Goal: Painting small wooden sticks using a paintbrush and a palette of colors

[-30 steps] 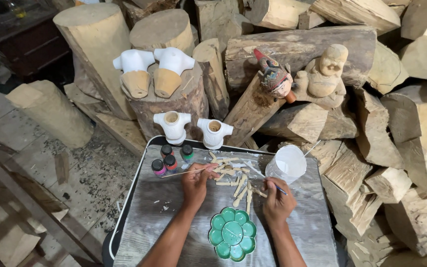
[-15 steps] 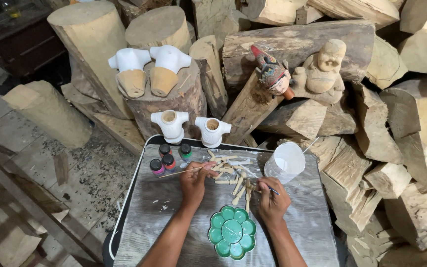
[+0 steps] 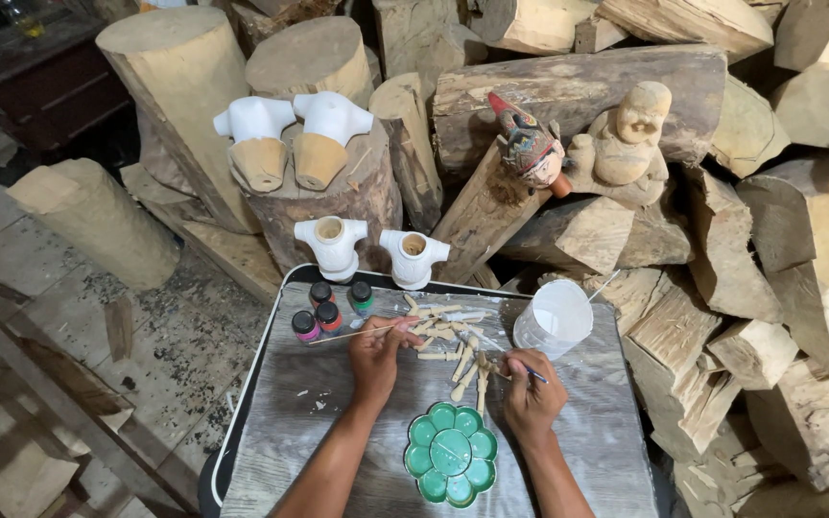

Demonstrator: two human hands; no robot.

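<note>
My left hand (image 3: pixel 376 353) pinches a thin wooden stick (image 3: pixel 343 336) that points left toward several small paint bottles (image 3: pixel 326 307). My right hand (image 3: pixel 530 391) grips a thin brush (image 3: pixel 535 376), its tip close to a scatter of small pale wooden pieces (image 3: pixel 445 336) lying on clear plastic. A green flower-shaped palette (image 3: pixel 451 455) sits between my forearms on the grey tray (image 3: pixel 290 432). A translucent white cup (image 3: pixel 553 318) stands just beyond my right hand.
Two white-painted torso figures (image 3: pixel 370 251) stand at the tray's far edge, two more (image 3: pixel 292 136) lie on a stump behind. A painted carved head (image 3: pixel 528 146) and an unpainted carved figure (image 3: pixel 629 134) rest among stacked logs. Stone floor with wood chips lies at left.
My right hand has drawn back from the white cup toward the wooden pieces, brush in it. My left hand stays in place with the stick.
</note>
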